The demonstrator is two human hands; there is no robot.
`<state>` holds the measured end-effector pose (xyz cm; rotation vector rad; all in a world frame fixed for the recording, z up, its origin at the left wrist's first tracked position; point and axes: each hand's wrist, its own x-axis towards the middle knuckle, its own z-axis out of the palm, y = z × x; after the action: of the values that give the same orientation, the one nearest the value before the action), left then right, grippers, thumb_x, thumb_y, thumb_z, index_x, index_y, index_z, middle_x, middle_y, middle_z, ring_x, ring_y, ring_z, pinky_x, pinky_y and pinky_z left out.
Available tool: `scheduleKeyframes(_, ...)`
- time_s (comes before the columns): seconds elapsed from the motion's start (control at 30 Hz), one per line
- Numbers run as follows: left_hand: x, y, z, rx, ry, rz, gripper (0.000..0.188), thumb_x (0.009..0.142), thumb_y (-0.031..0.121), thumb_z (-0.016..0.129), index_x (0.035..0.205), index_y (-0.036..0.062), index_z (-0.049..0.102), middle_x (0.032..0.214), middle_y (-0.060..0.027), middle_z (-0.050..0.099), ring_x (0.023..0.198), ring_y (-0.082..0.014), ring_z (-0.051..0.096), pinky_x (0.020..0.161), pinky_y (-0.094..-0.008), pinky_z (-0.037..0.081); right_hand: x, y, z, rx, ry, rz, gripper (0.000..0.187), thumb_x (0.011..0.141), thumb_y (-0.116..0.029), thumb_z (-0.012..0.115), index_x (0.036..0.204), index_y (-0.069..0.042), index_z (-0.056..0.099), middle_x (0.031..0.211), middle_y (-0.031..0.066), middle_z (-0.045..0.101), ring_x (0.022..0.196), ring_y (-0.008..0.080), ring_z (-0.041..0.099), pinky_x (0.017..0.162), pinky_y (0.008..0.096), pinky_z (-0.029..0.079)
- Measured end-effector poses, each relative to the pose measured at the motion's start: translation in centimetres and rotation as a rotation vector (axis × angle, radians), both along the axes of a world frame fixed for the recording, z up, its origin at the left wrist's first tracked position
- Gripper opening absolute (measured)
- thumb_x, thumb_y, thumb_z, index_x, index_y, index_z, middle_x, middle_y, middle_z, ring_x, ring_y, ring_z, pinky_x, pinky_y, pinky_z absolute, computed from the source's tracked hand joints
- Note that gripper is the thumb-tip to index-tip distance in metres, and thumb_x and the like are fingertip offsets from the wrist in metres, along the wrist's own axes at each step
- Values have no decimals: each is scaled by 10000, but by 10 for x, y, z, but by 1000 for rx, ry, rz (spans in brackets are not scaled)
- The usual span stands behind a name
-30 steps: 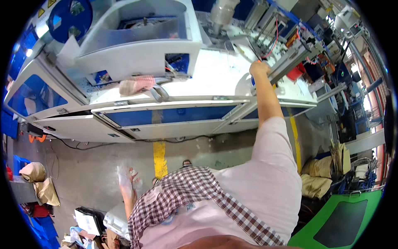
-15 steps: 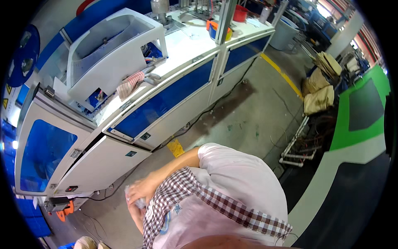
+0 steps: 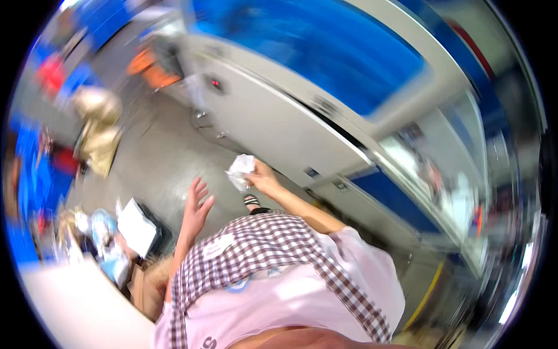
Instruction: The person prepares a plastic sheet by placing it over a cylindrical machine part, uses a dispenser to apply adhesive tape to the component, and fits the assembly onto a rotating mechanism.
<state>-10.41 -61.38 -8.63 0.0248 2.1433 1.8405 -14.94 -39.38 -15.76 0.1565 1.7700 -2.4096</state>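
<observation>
Right hand (image 3: 263, 177) pinching a crumpled white wad (image 3: 239, 170), paper or cloth, hard to tell through the blur, holding it up in front of the body above the grey floor (image 3: 157, 168). Left hand (image 3: 196, 205) hanging open just beside it, fingers spread, touching nothing. White and blue machine cabinet (image 3: 279, 125) running close along the right. Sandalled foot (image 3: 251, 202) showing below the wad.
</observation>
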Motion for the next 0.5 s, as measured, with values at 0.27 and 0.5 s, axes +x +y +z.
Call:
scheduleKeyframes(0.27, -46, -107, -6, -66, 186, 626, 429, 922, 191, 549, 1316, 61, 438, 1157, -79, 567, 1027, -186, 562, 841, -318, 476, -124, -219, 50, 218, 235, 1102, 235, 821, -50, 594, 1055, -69, 606, 880, 37, 612, 725, 86, 549, 629, 264, 463)
scheduleKeyframes(0.5, -82, -237, -73, 448, -192, 1144, 296, 909, 139, 542, 1192, 61, 508, 988, -16, 590, 735, -93, 552, 502, -222, 414, -216, -357, 41, -39, -40, 1375, 436, 810, -59, 642, 1230, -56, 525, 1163, 84, 573, 1042, 174, 560, 896, 304, 468)
